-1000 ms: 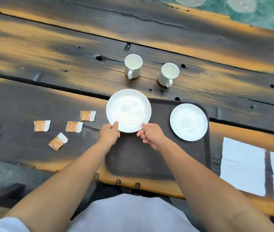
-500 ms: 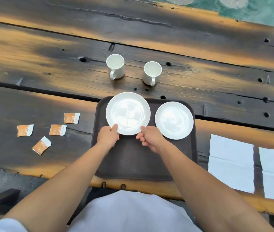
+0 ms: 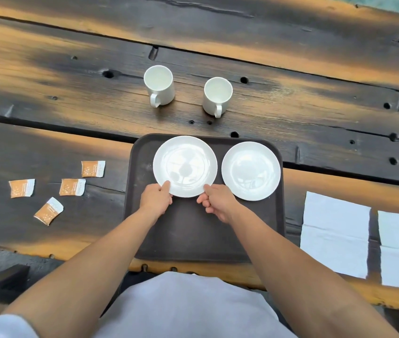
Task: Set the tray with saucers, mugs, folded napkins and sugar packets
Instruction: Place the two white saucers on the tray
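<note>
A dark brown tray [image 3: 203, 235] lies on the wooden table in front of me. Two white saucers sit side by side at its far end. My left hand [image 3: 155, 199] and my right hand [image 3: 218, 200] each pinch the near rim of the left saucer [image 3: 185, 164]. The right saucer [image 3: 251, 170] lies untouched. Two white mugs, the left mug [image 3: 158, 85] and the right mug [image 3: 217, 95], stand upright on the table beyond the tray. Several orange sugar packets [image 3: 72, 187] lie scattered to the left. Two white napkins [image 3: 335, 236] lie flat to the right.
The table [image 3: 315, 98] is of rough dark planks with knot holes and gaps. Its near edge [image 3: 242, 276] runs just below the tray. My light shirt fills the bottom of the view.
The left saucer has moved right, from the tray's left edge to a place fully on the tray beside the other saucer. Both hands keep hold of its near rim.
</note>
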`<action>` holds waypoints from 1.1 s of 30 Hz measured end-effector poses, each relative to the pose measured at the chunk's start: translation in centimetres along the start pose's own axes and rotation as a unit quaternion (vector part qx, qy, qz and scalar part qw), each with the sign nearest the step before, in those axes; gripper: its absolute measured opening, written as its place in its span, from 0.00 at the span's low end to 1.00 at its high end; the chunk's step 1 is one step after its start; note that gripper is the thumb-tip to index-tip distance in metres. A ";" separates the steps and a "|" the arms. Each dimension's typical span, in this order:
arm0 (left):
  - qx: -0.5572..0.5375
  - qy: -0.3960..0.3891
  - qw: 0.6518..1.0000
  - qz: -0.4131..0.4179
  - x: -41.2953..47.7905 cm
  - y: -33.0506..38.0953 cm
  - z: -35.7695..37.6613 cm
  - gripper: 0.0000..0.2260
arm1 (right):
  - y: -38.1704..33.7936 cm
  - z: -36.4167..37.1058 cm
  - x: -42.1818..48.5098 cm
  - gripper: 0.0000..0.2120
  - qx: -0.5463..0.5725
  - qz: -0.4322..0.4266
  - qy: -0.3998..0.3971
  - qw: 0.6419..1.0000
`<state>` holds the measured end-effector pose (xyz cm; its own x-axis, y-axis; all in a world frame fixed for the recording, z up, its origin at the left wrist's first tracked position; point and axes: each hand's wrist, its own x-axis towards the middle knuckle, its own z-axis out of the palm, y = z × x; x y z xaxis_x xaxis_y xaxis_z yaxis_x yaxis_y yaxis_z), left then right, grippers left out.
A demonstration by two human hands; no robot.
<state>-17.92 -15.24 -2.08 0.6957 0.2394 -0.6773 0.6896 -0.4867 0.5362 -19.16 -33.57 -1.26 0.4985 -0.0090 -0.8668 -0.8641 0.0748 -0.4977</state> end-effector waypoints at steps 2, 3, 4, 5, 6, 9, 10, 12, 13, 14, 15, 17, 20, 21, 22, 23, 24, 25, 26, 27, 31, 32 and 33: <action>0.002 -0.006 1.000 -0.003 0.2 0.1 0.2 0.24 | 0.0 -0.1 0.2 0.12 0.001 0.005 0.000 1.000; 0.002 -0.008 1.000 -0.005 0.3 0.0 0.2 0.24 | 0.0 -0.2 0.3 0.12 0.000 0.008 -0.001 1.000; 0.002 -0.009 1.000 -0.006 0.5 0.0 0.3 0.24 | -0.1 -0.2 0.4 0.12 -0.001 0.009 -0.001 1.000; 0.002 -0.010 1.000 -0.008 0.6 0.0 0.4 0.24 | -0.1 -0.2 0.5 0.12 -0.001 0.011 -0.002 1.000; 0.002 -0.011 1.000 -0.010 0.7 0.0 0.4 0.24 | -0.1 -0.2 0.6 0.12 -0.001 0.012 -0.002 1.000; -0.001 -0.016 1.000 -0.018 1.0 -0.2 0.6 0.24 | 0.0 -0.2 1.0 0.12 0.002 0.020 -0.002 1.000; -0.002 -0.016 1.000 -0.020 1.1 -0.2 0.6 0.24 | 0.0 -0.2 1.1 0.12 0.003 0.022 -0.003 1.000; -0.004 -0.019 1.000 -0.021 1.3 -0.3 0.7 0.24 | 0.1 -0.2 1.3 0.12 0.003 0.026 -0.003 1.000; -0.005 -0.022 0.999 -0.022 1.3 -0.4 0.7 0.24 | 0.2 -0.2 1.4 0.12 0.003 0.028 -0.003 1.000; -0.005 -0.025 0.999 -0.024 1.4 -0.4 0.8 0.24 | 0.2 -0.3 1.5 0.12 0.003 0.029 -0.002 1.000; -0.003 -0.026 0.999 -0.025 1.4 -0.4 0.8 0.24 | 0.3 -0.3 1.5 0.12 0.003 0.031 -0.002 1.000; 0.000 -0.028 0.999 -0.024 1.5 -0.4 0.9 0.24 | 0.4 -0.4 1.7 0.12 0.002 0.034 -0.002 0.999; 0.003 -0.030 0.999 -0.025 1.6 -0.4 1.0 0.24 | 0.4 -0.4 1.8 0.12 0.003 0.037 -0.001 0.999; 0.004 -0.031 0.999 -0.026 1.6 -0.4 1.1 0.24 | 0.4 -0.4 1.9 0.12 0.002 0.038 -0.001 0.999; 0.006 -0.032 0.999 -0.026 1.7 -0.4 1.1 0.24 | 0.4 -0.4 1.9 0.12 0.000 0.038 -0.001 0.999; 0.008 -0.034 0.999 -0.026 1.7 -0.4 1.1 0.24 | 0.4 -0.5 2.0 0.12 -0.002 0.039 -0.001 0.999; 0.009 -0.036 0.999 -0.026 1.7 -0.5 1.2 0.24 | 0.4 -0.5 2.0 0.12 -0.005 0.038 0.000 0.999; 0.009 -0.036 0.999 -0.028 1.7 -0.5 1.3 0.25 | 0.4 -0.5 2.1 0.12 -0.008 0.039 0.001 0.999; 0.007 -0.036 0.999 -0.029 1.7 -0.6 1.4 0.25 | 0.5 -0.5 2.2 0.12 -0.011 0.039 0.002 0.999; 0.007 -0.035 0.999 -0.032 1.7 -0.6 1.4 0.25 | 0.5 -0.5 2.2 0.12 -0.013 0.040 0.003 0.999; 0.015 -0.035 0.999 -0.036 1.9 -0.7 1.5 0.24 | 0.6 -0.5 2.4 0.12 -0.022 0.044 0.002 0.999; 0.017 -0.036 0.999 -0.036 2.0 -0.7 1.5 0.24 | 0.6 -0.5 2.4 0.12 -0.024 0.044 0.001 0.999; 0.018 -0.037 0.999 -0.036 2.0 -0.7 1.5 0.24 | 0.6 -0.5 2.4 0.12 -0.027 0.044 0.000 0.999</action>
<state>-17.30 -15.67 -4.61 0.6268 0.2125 -0.7496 0.7288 -0.5004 0.4675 -18.50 -34.04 -3.70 0.4202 -0.0051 -0.9074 -0.9072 0.0211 -0.4203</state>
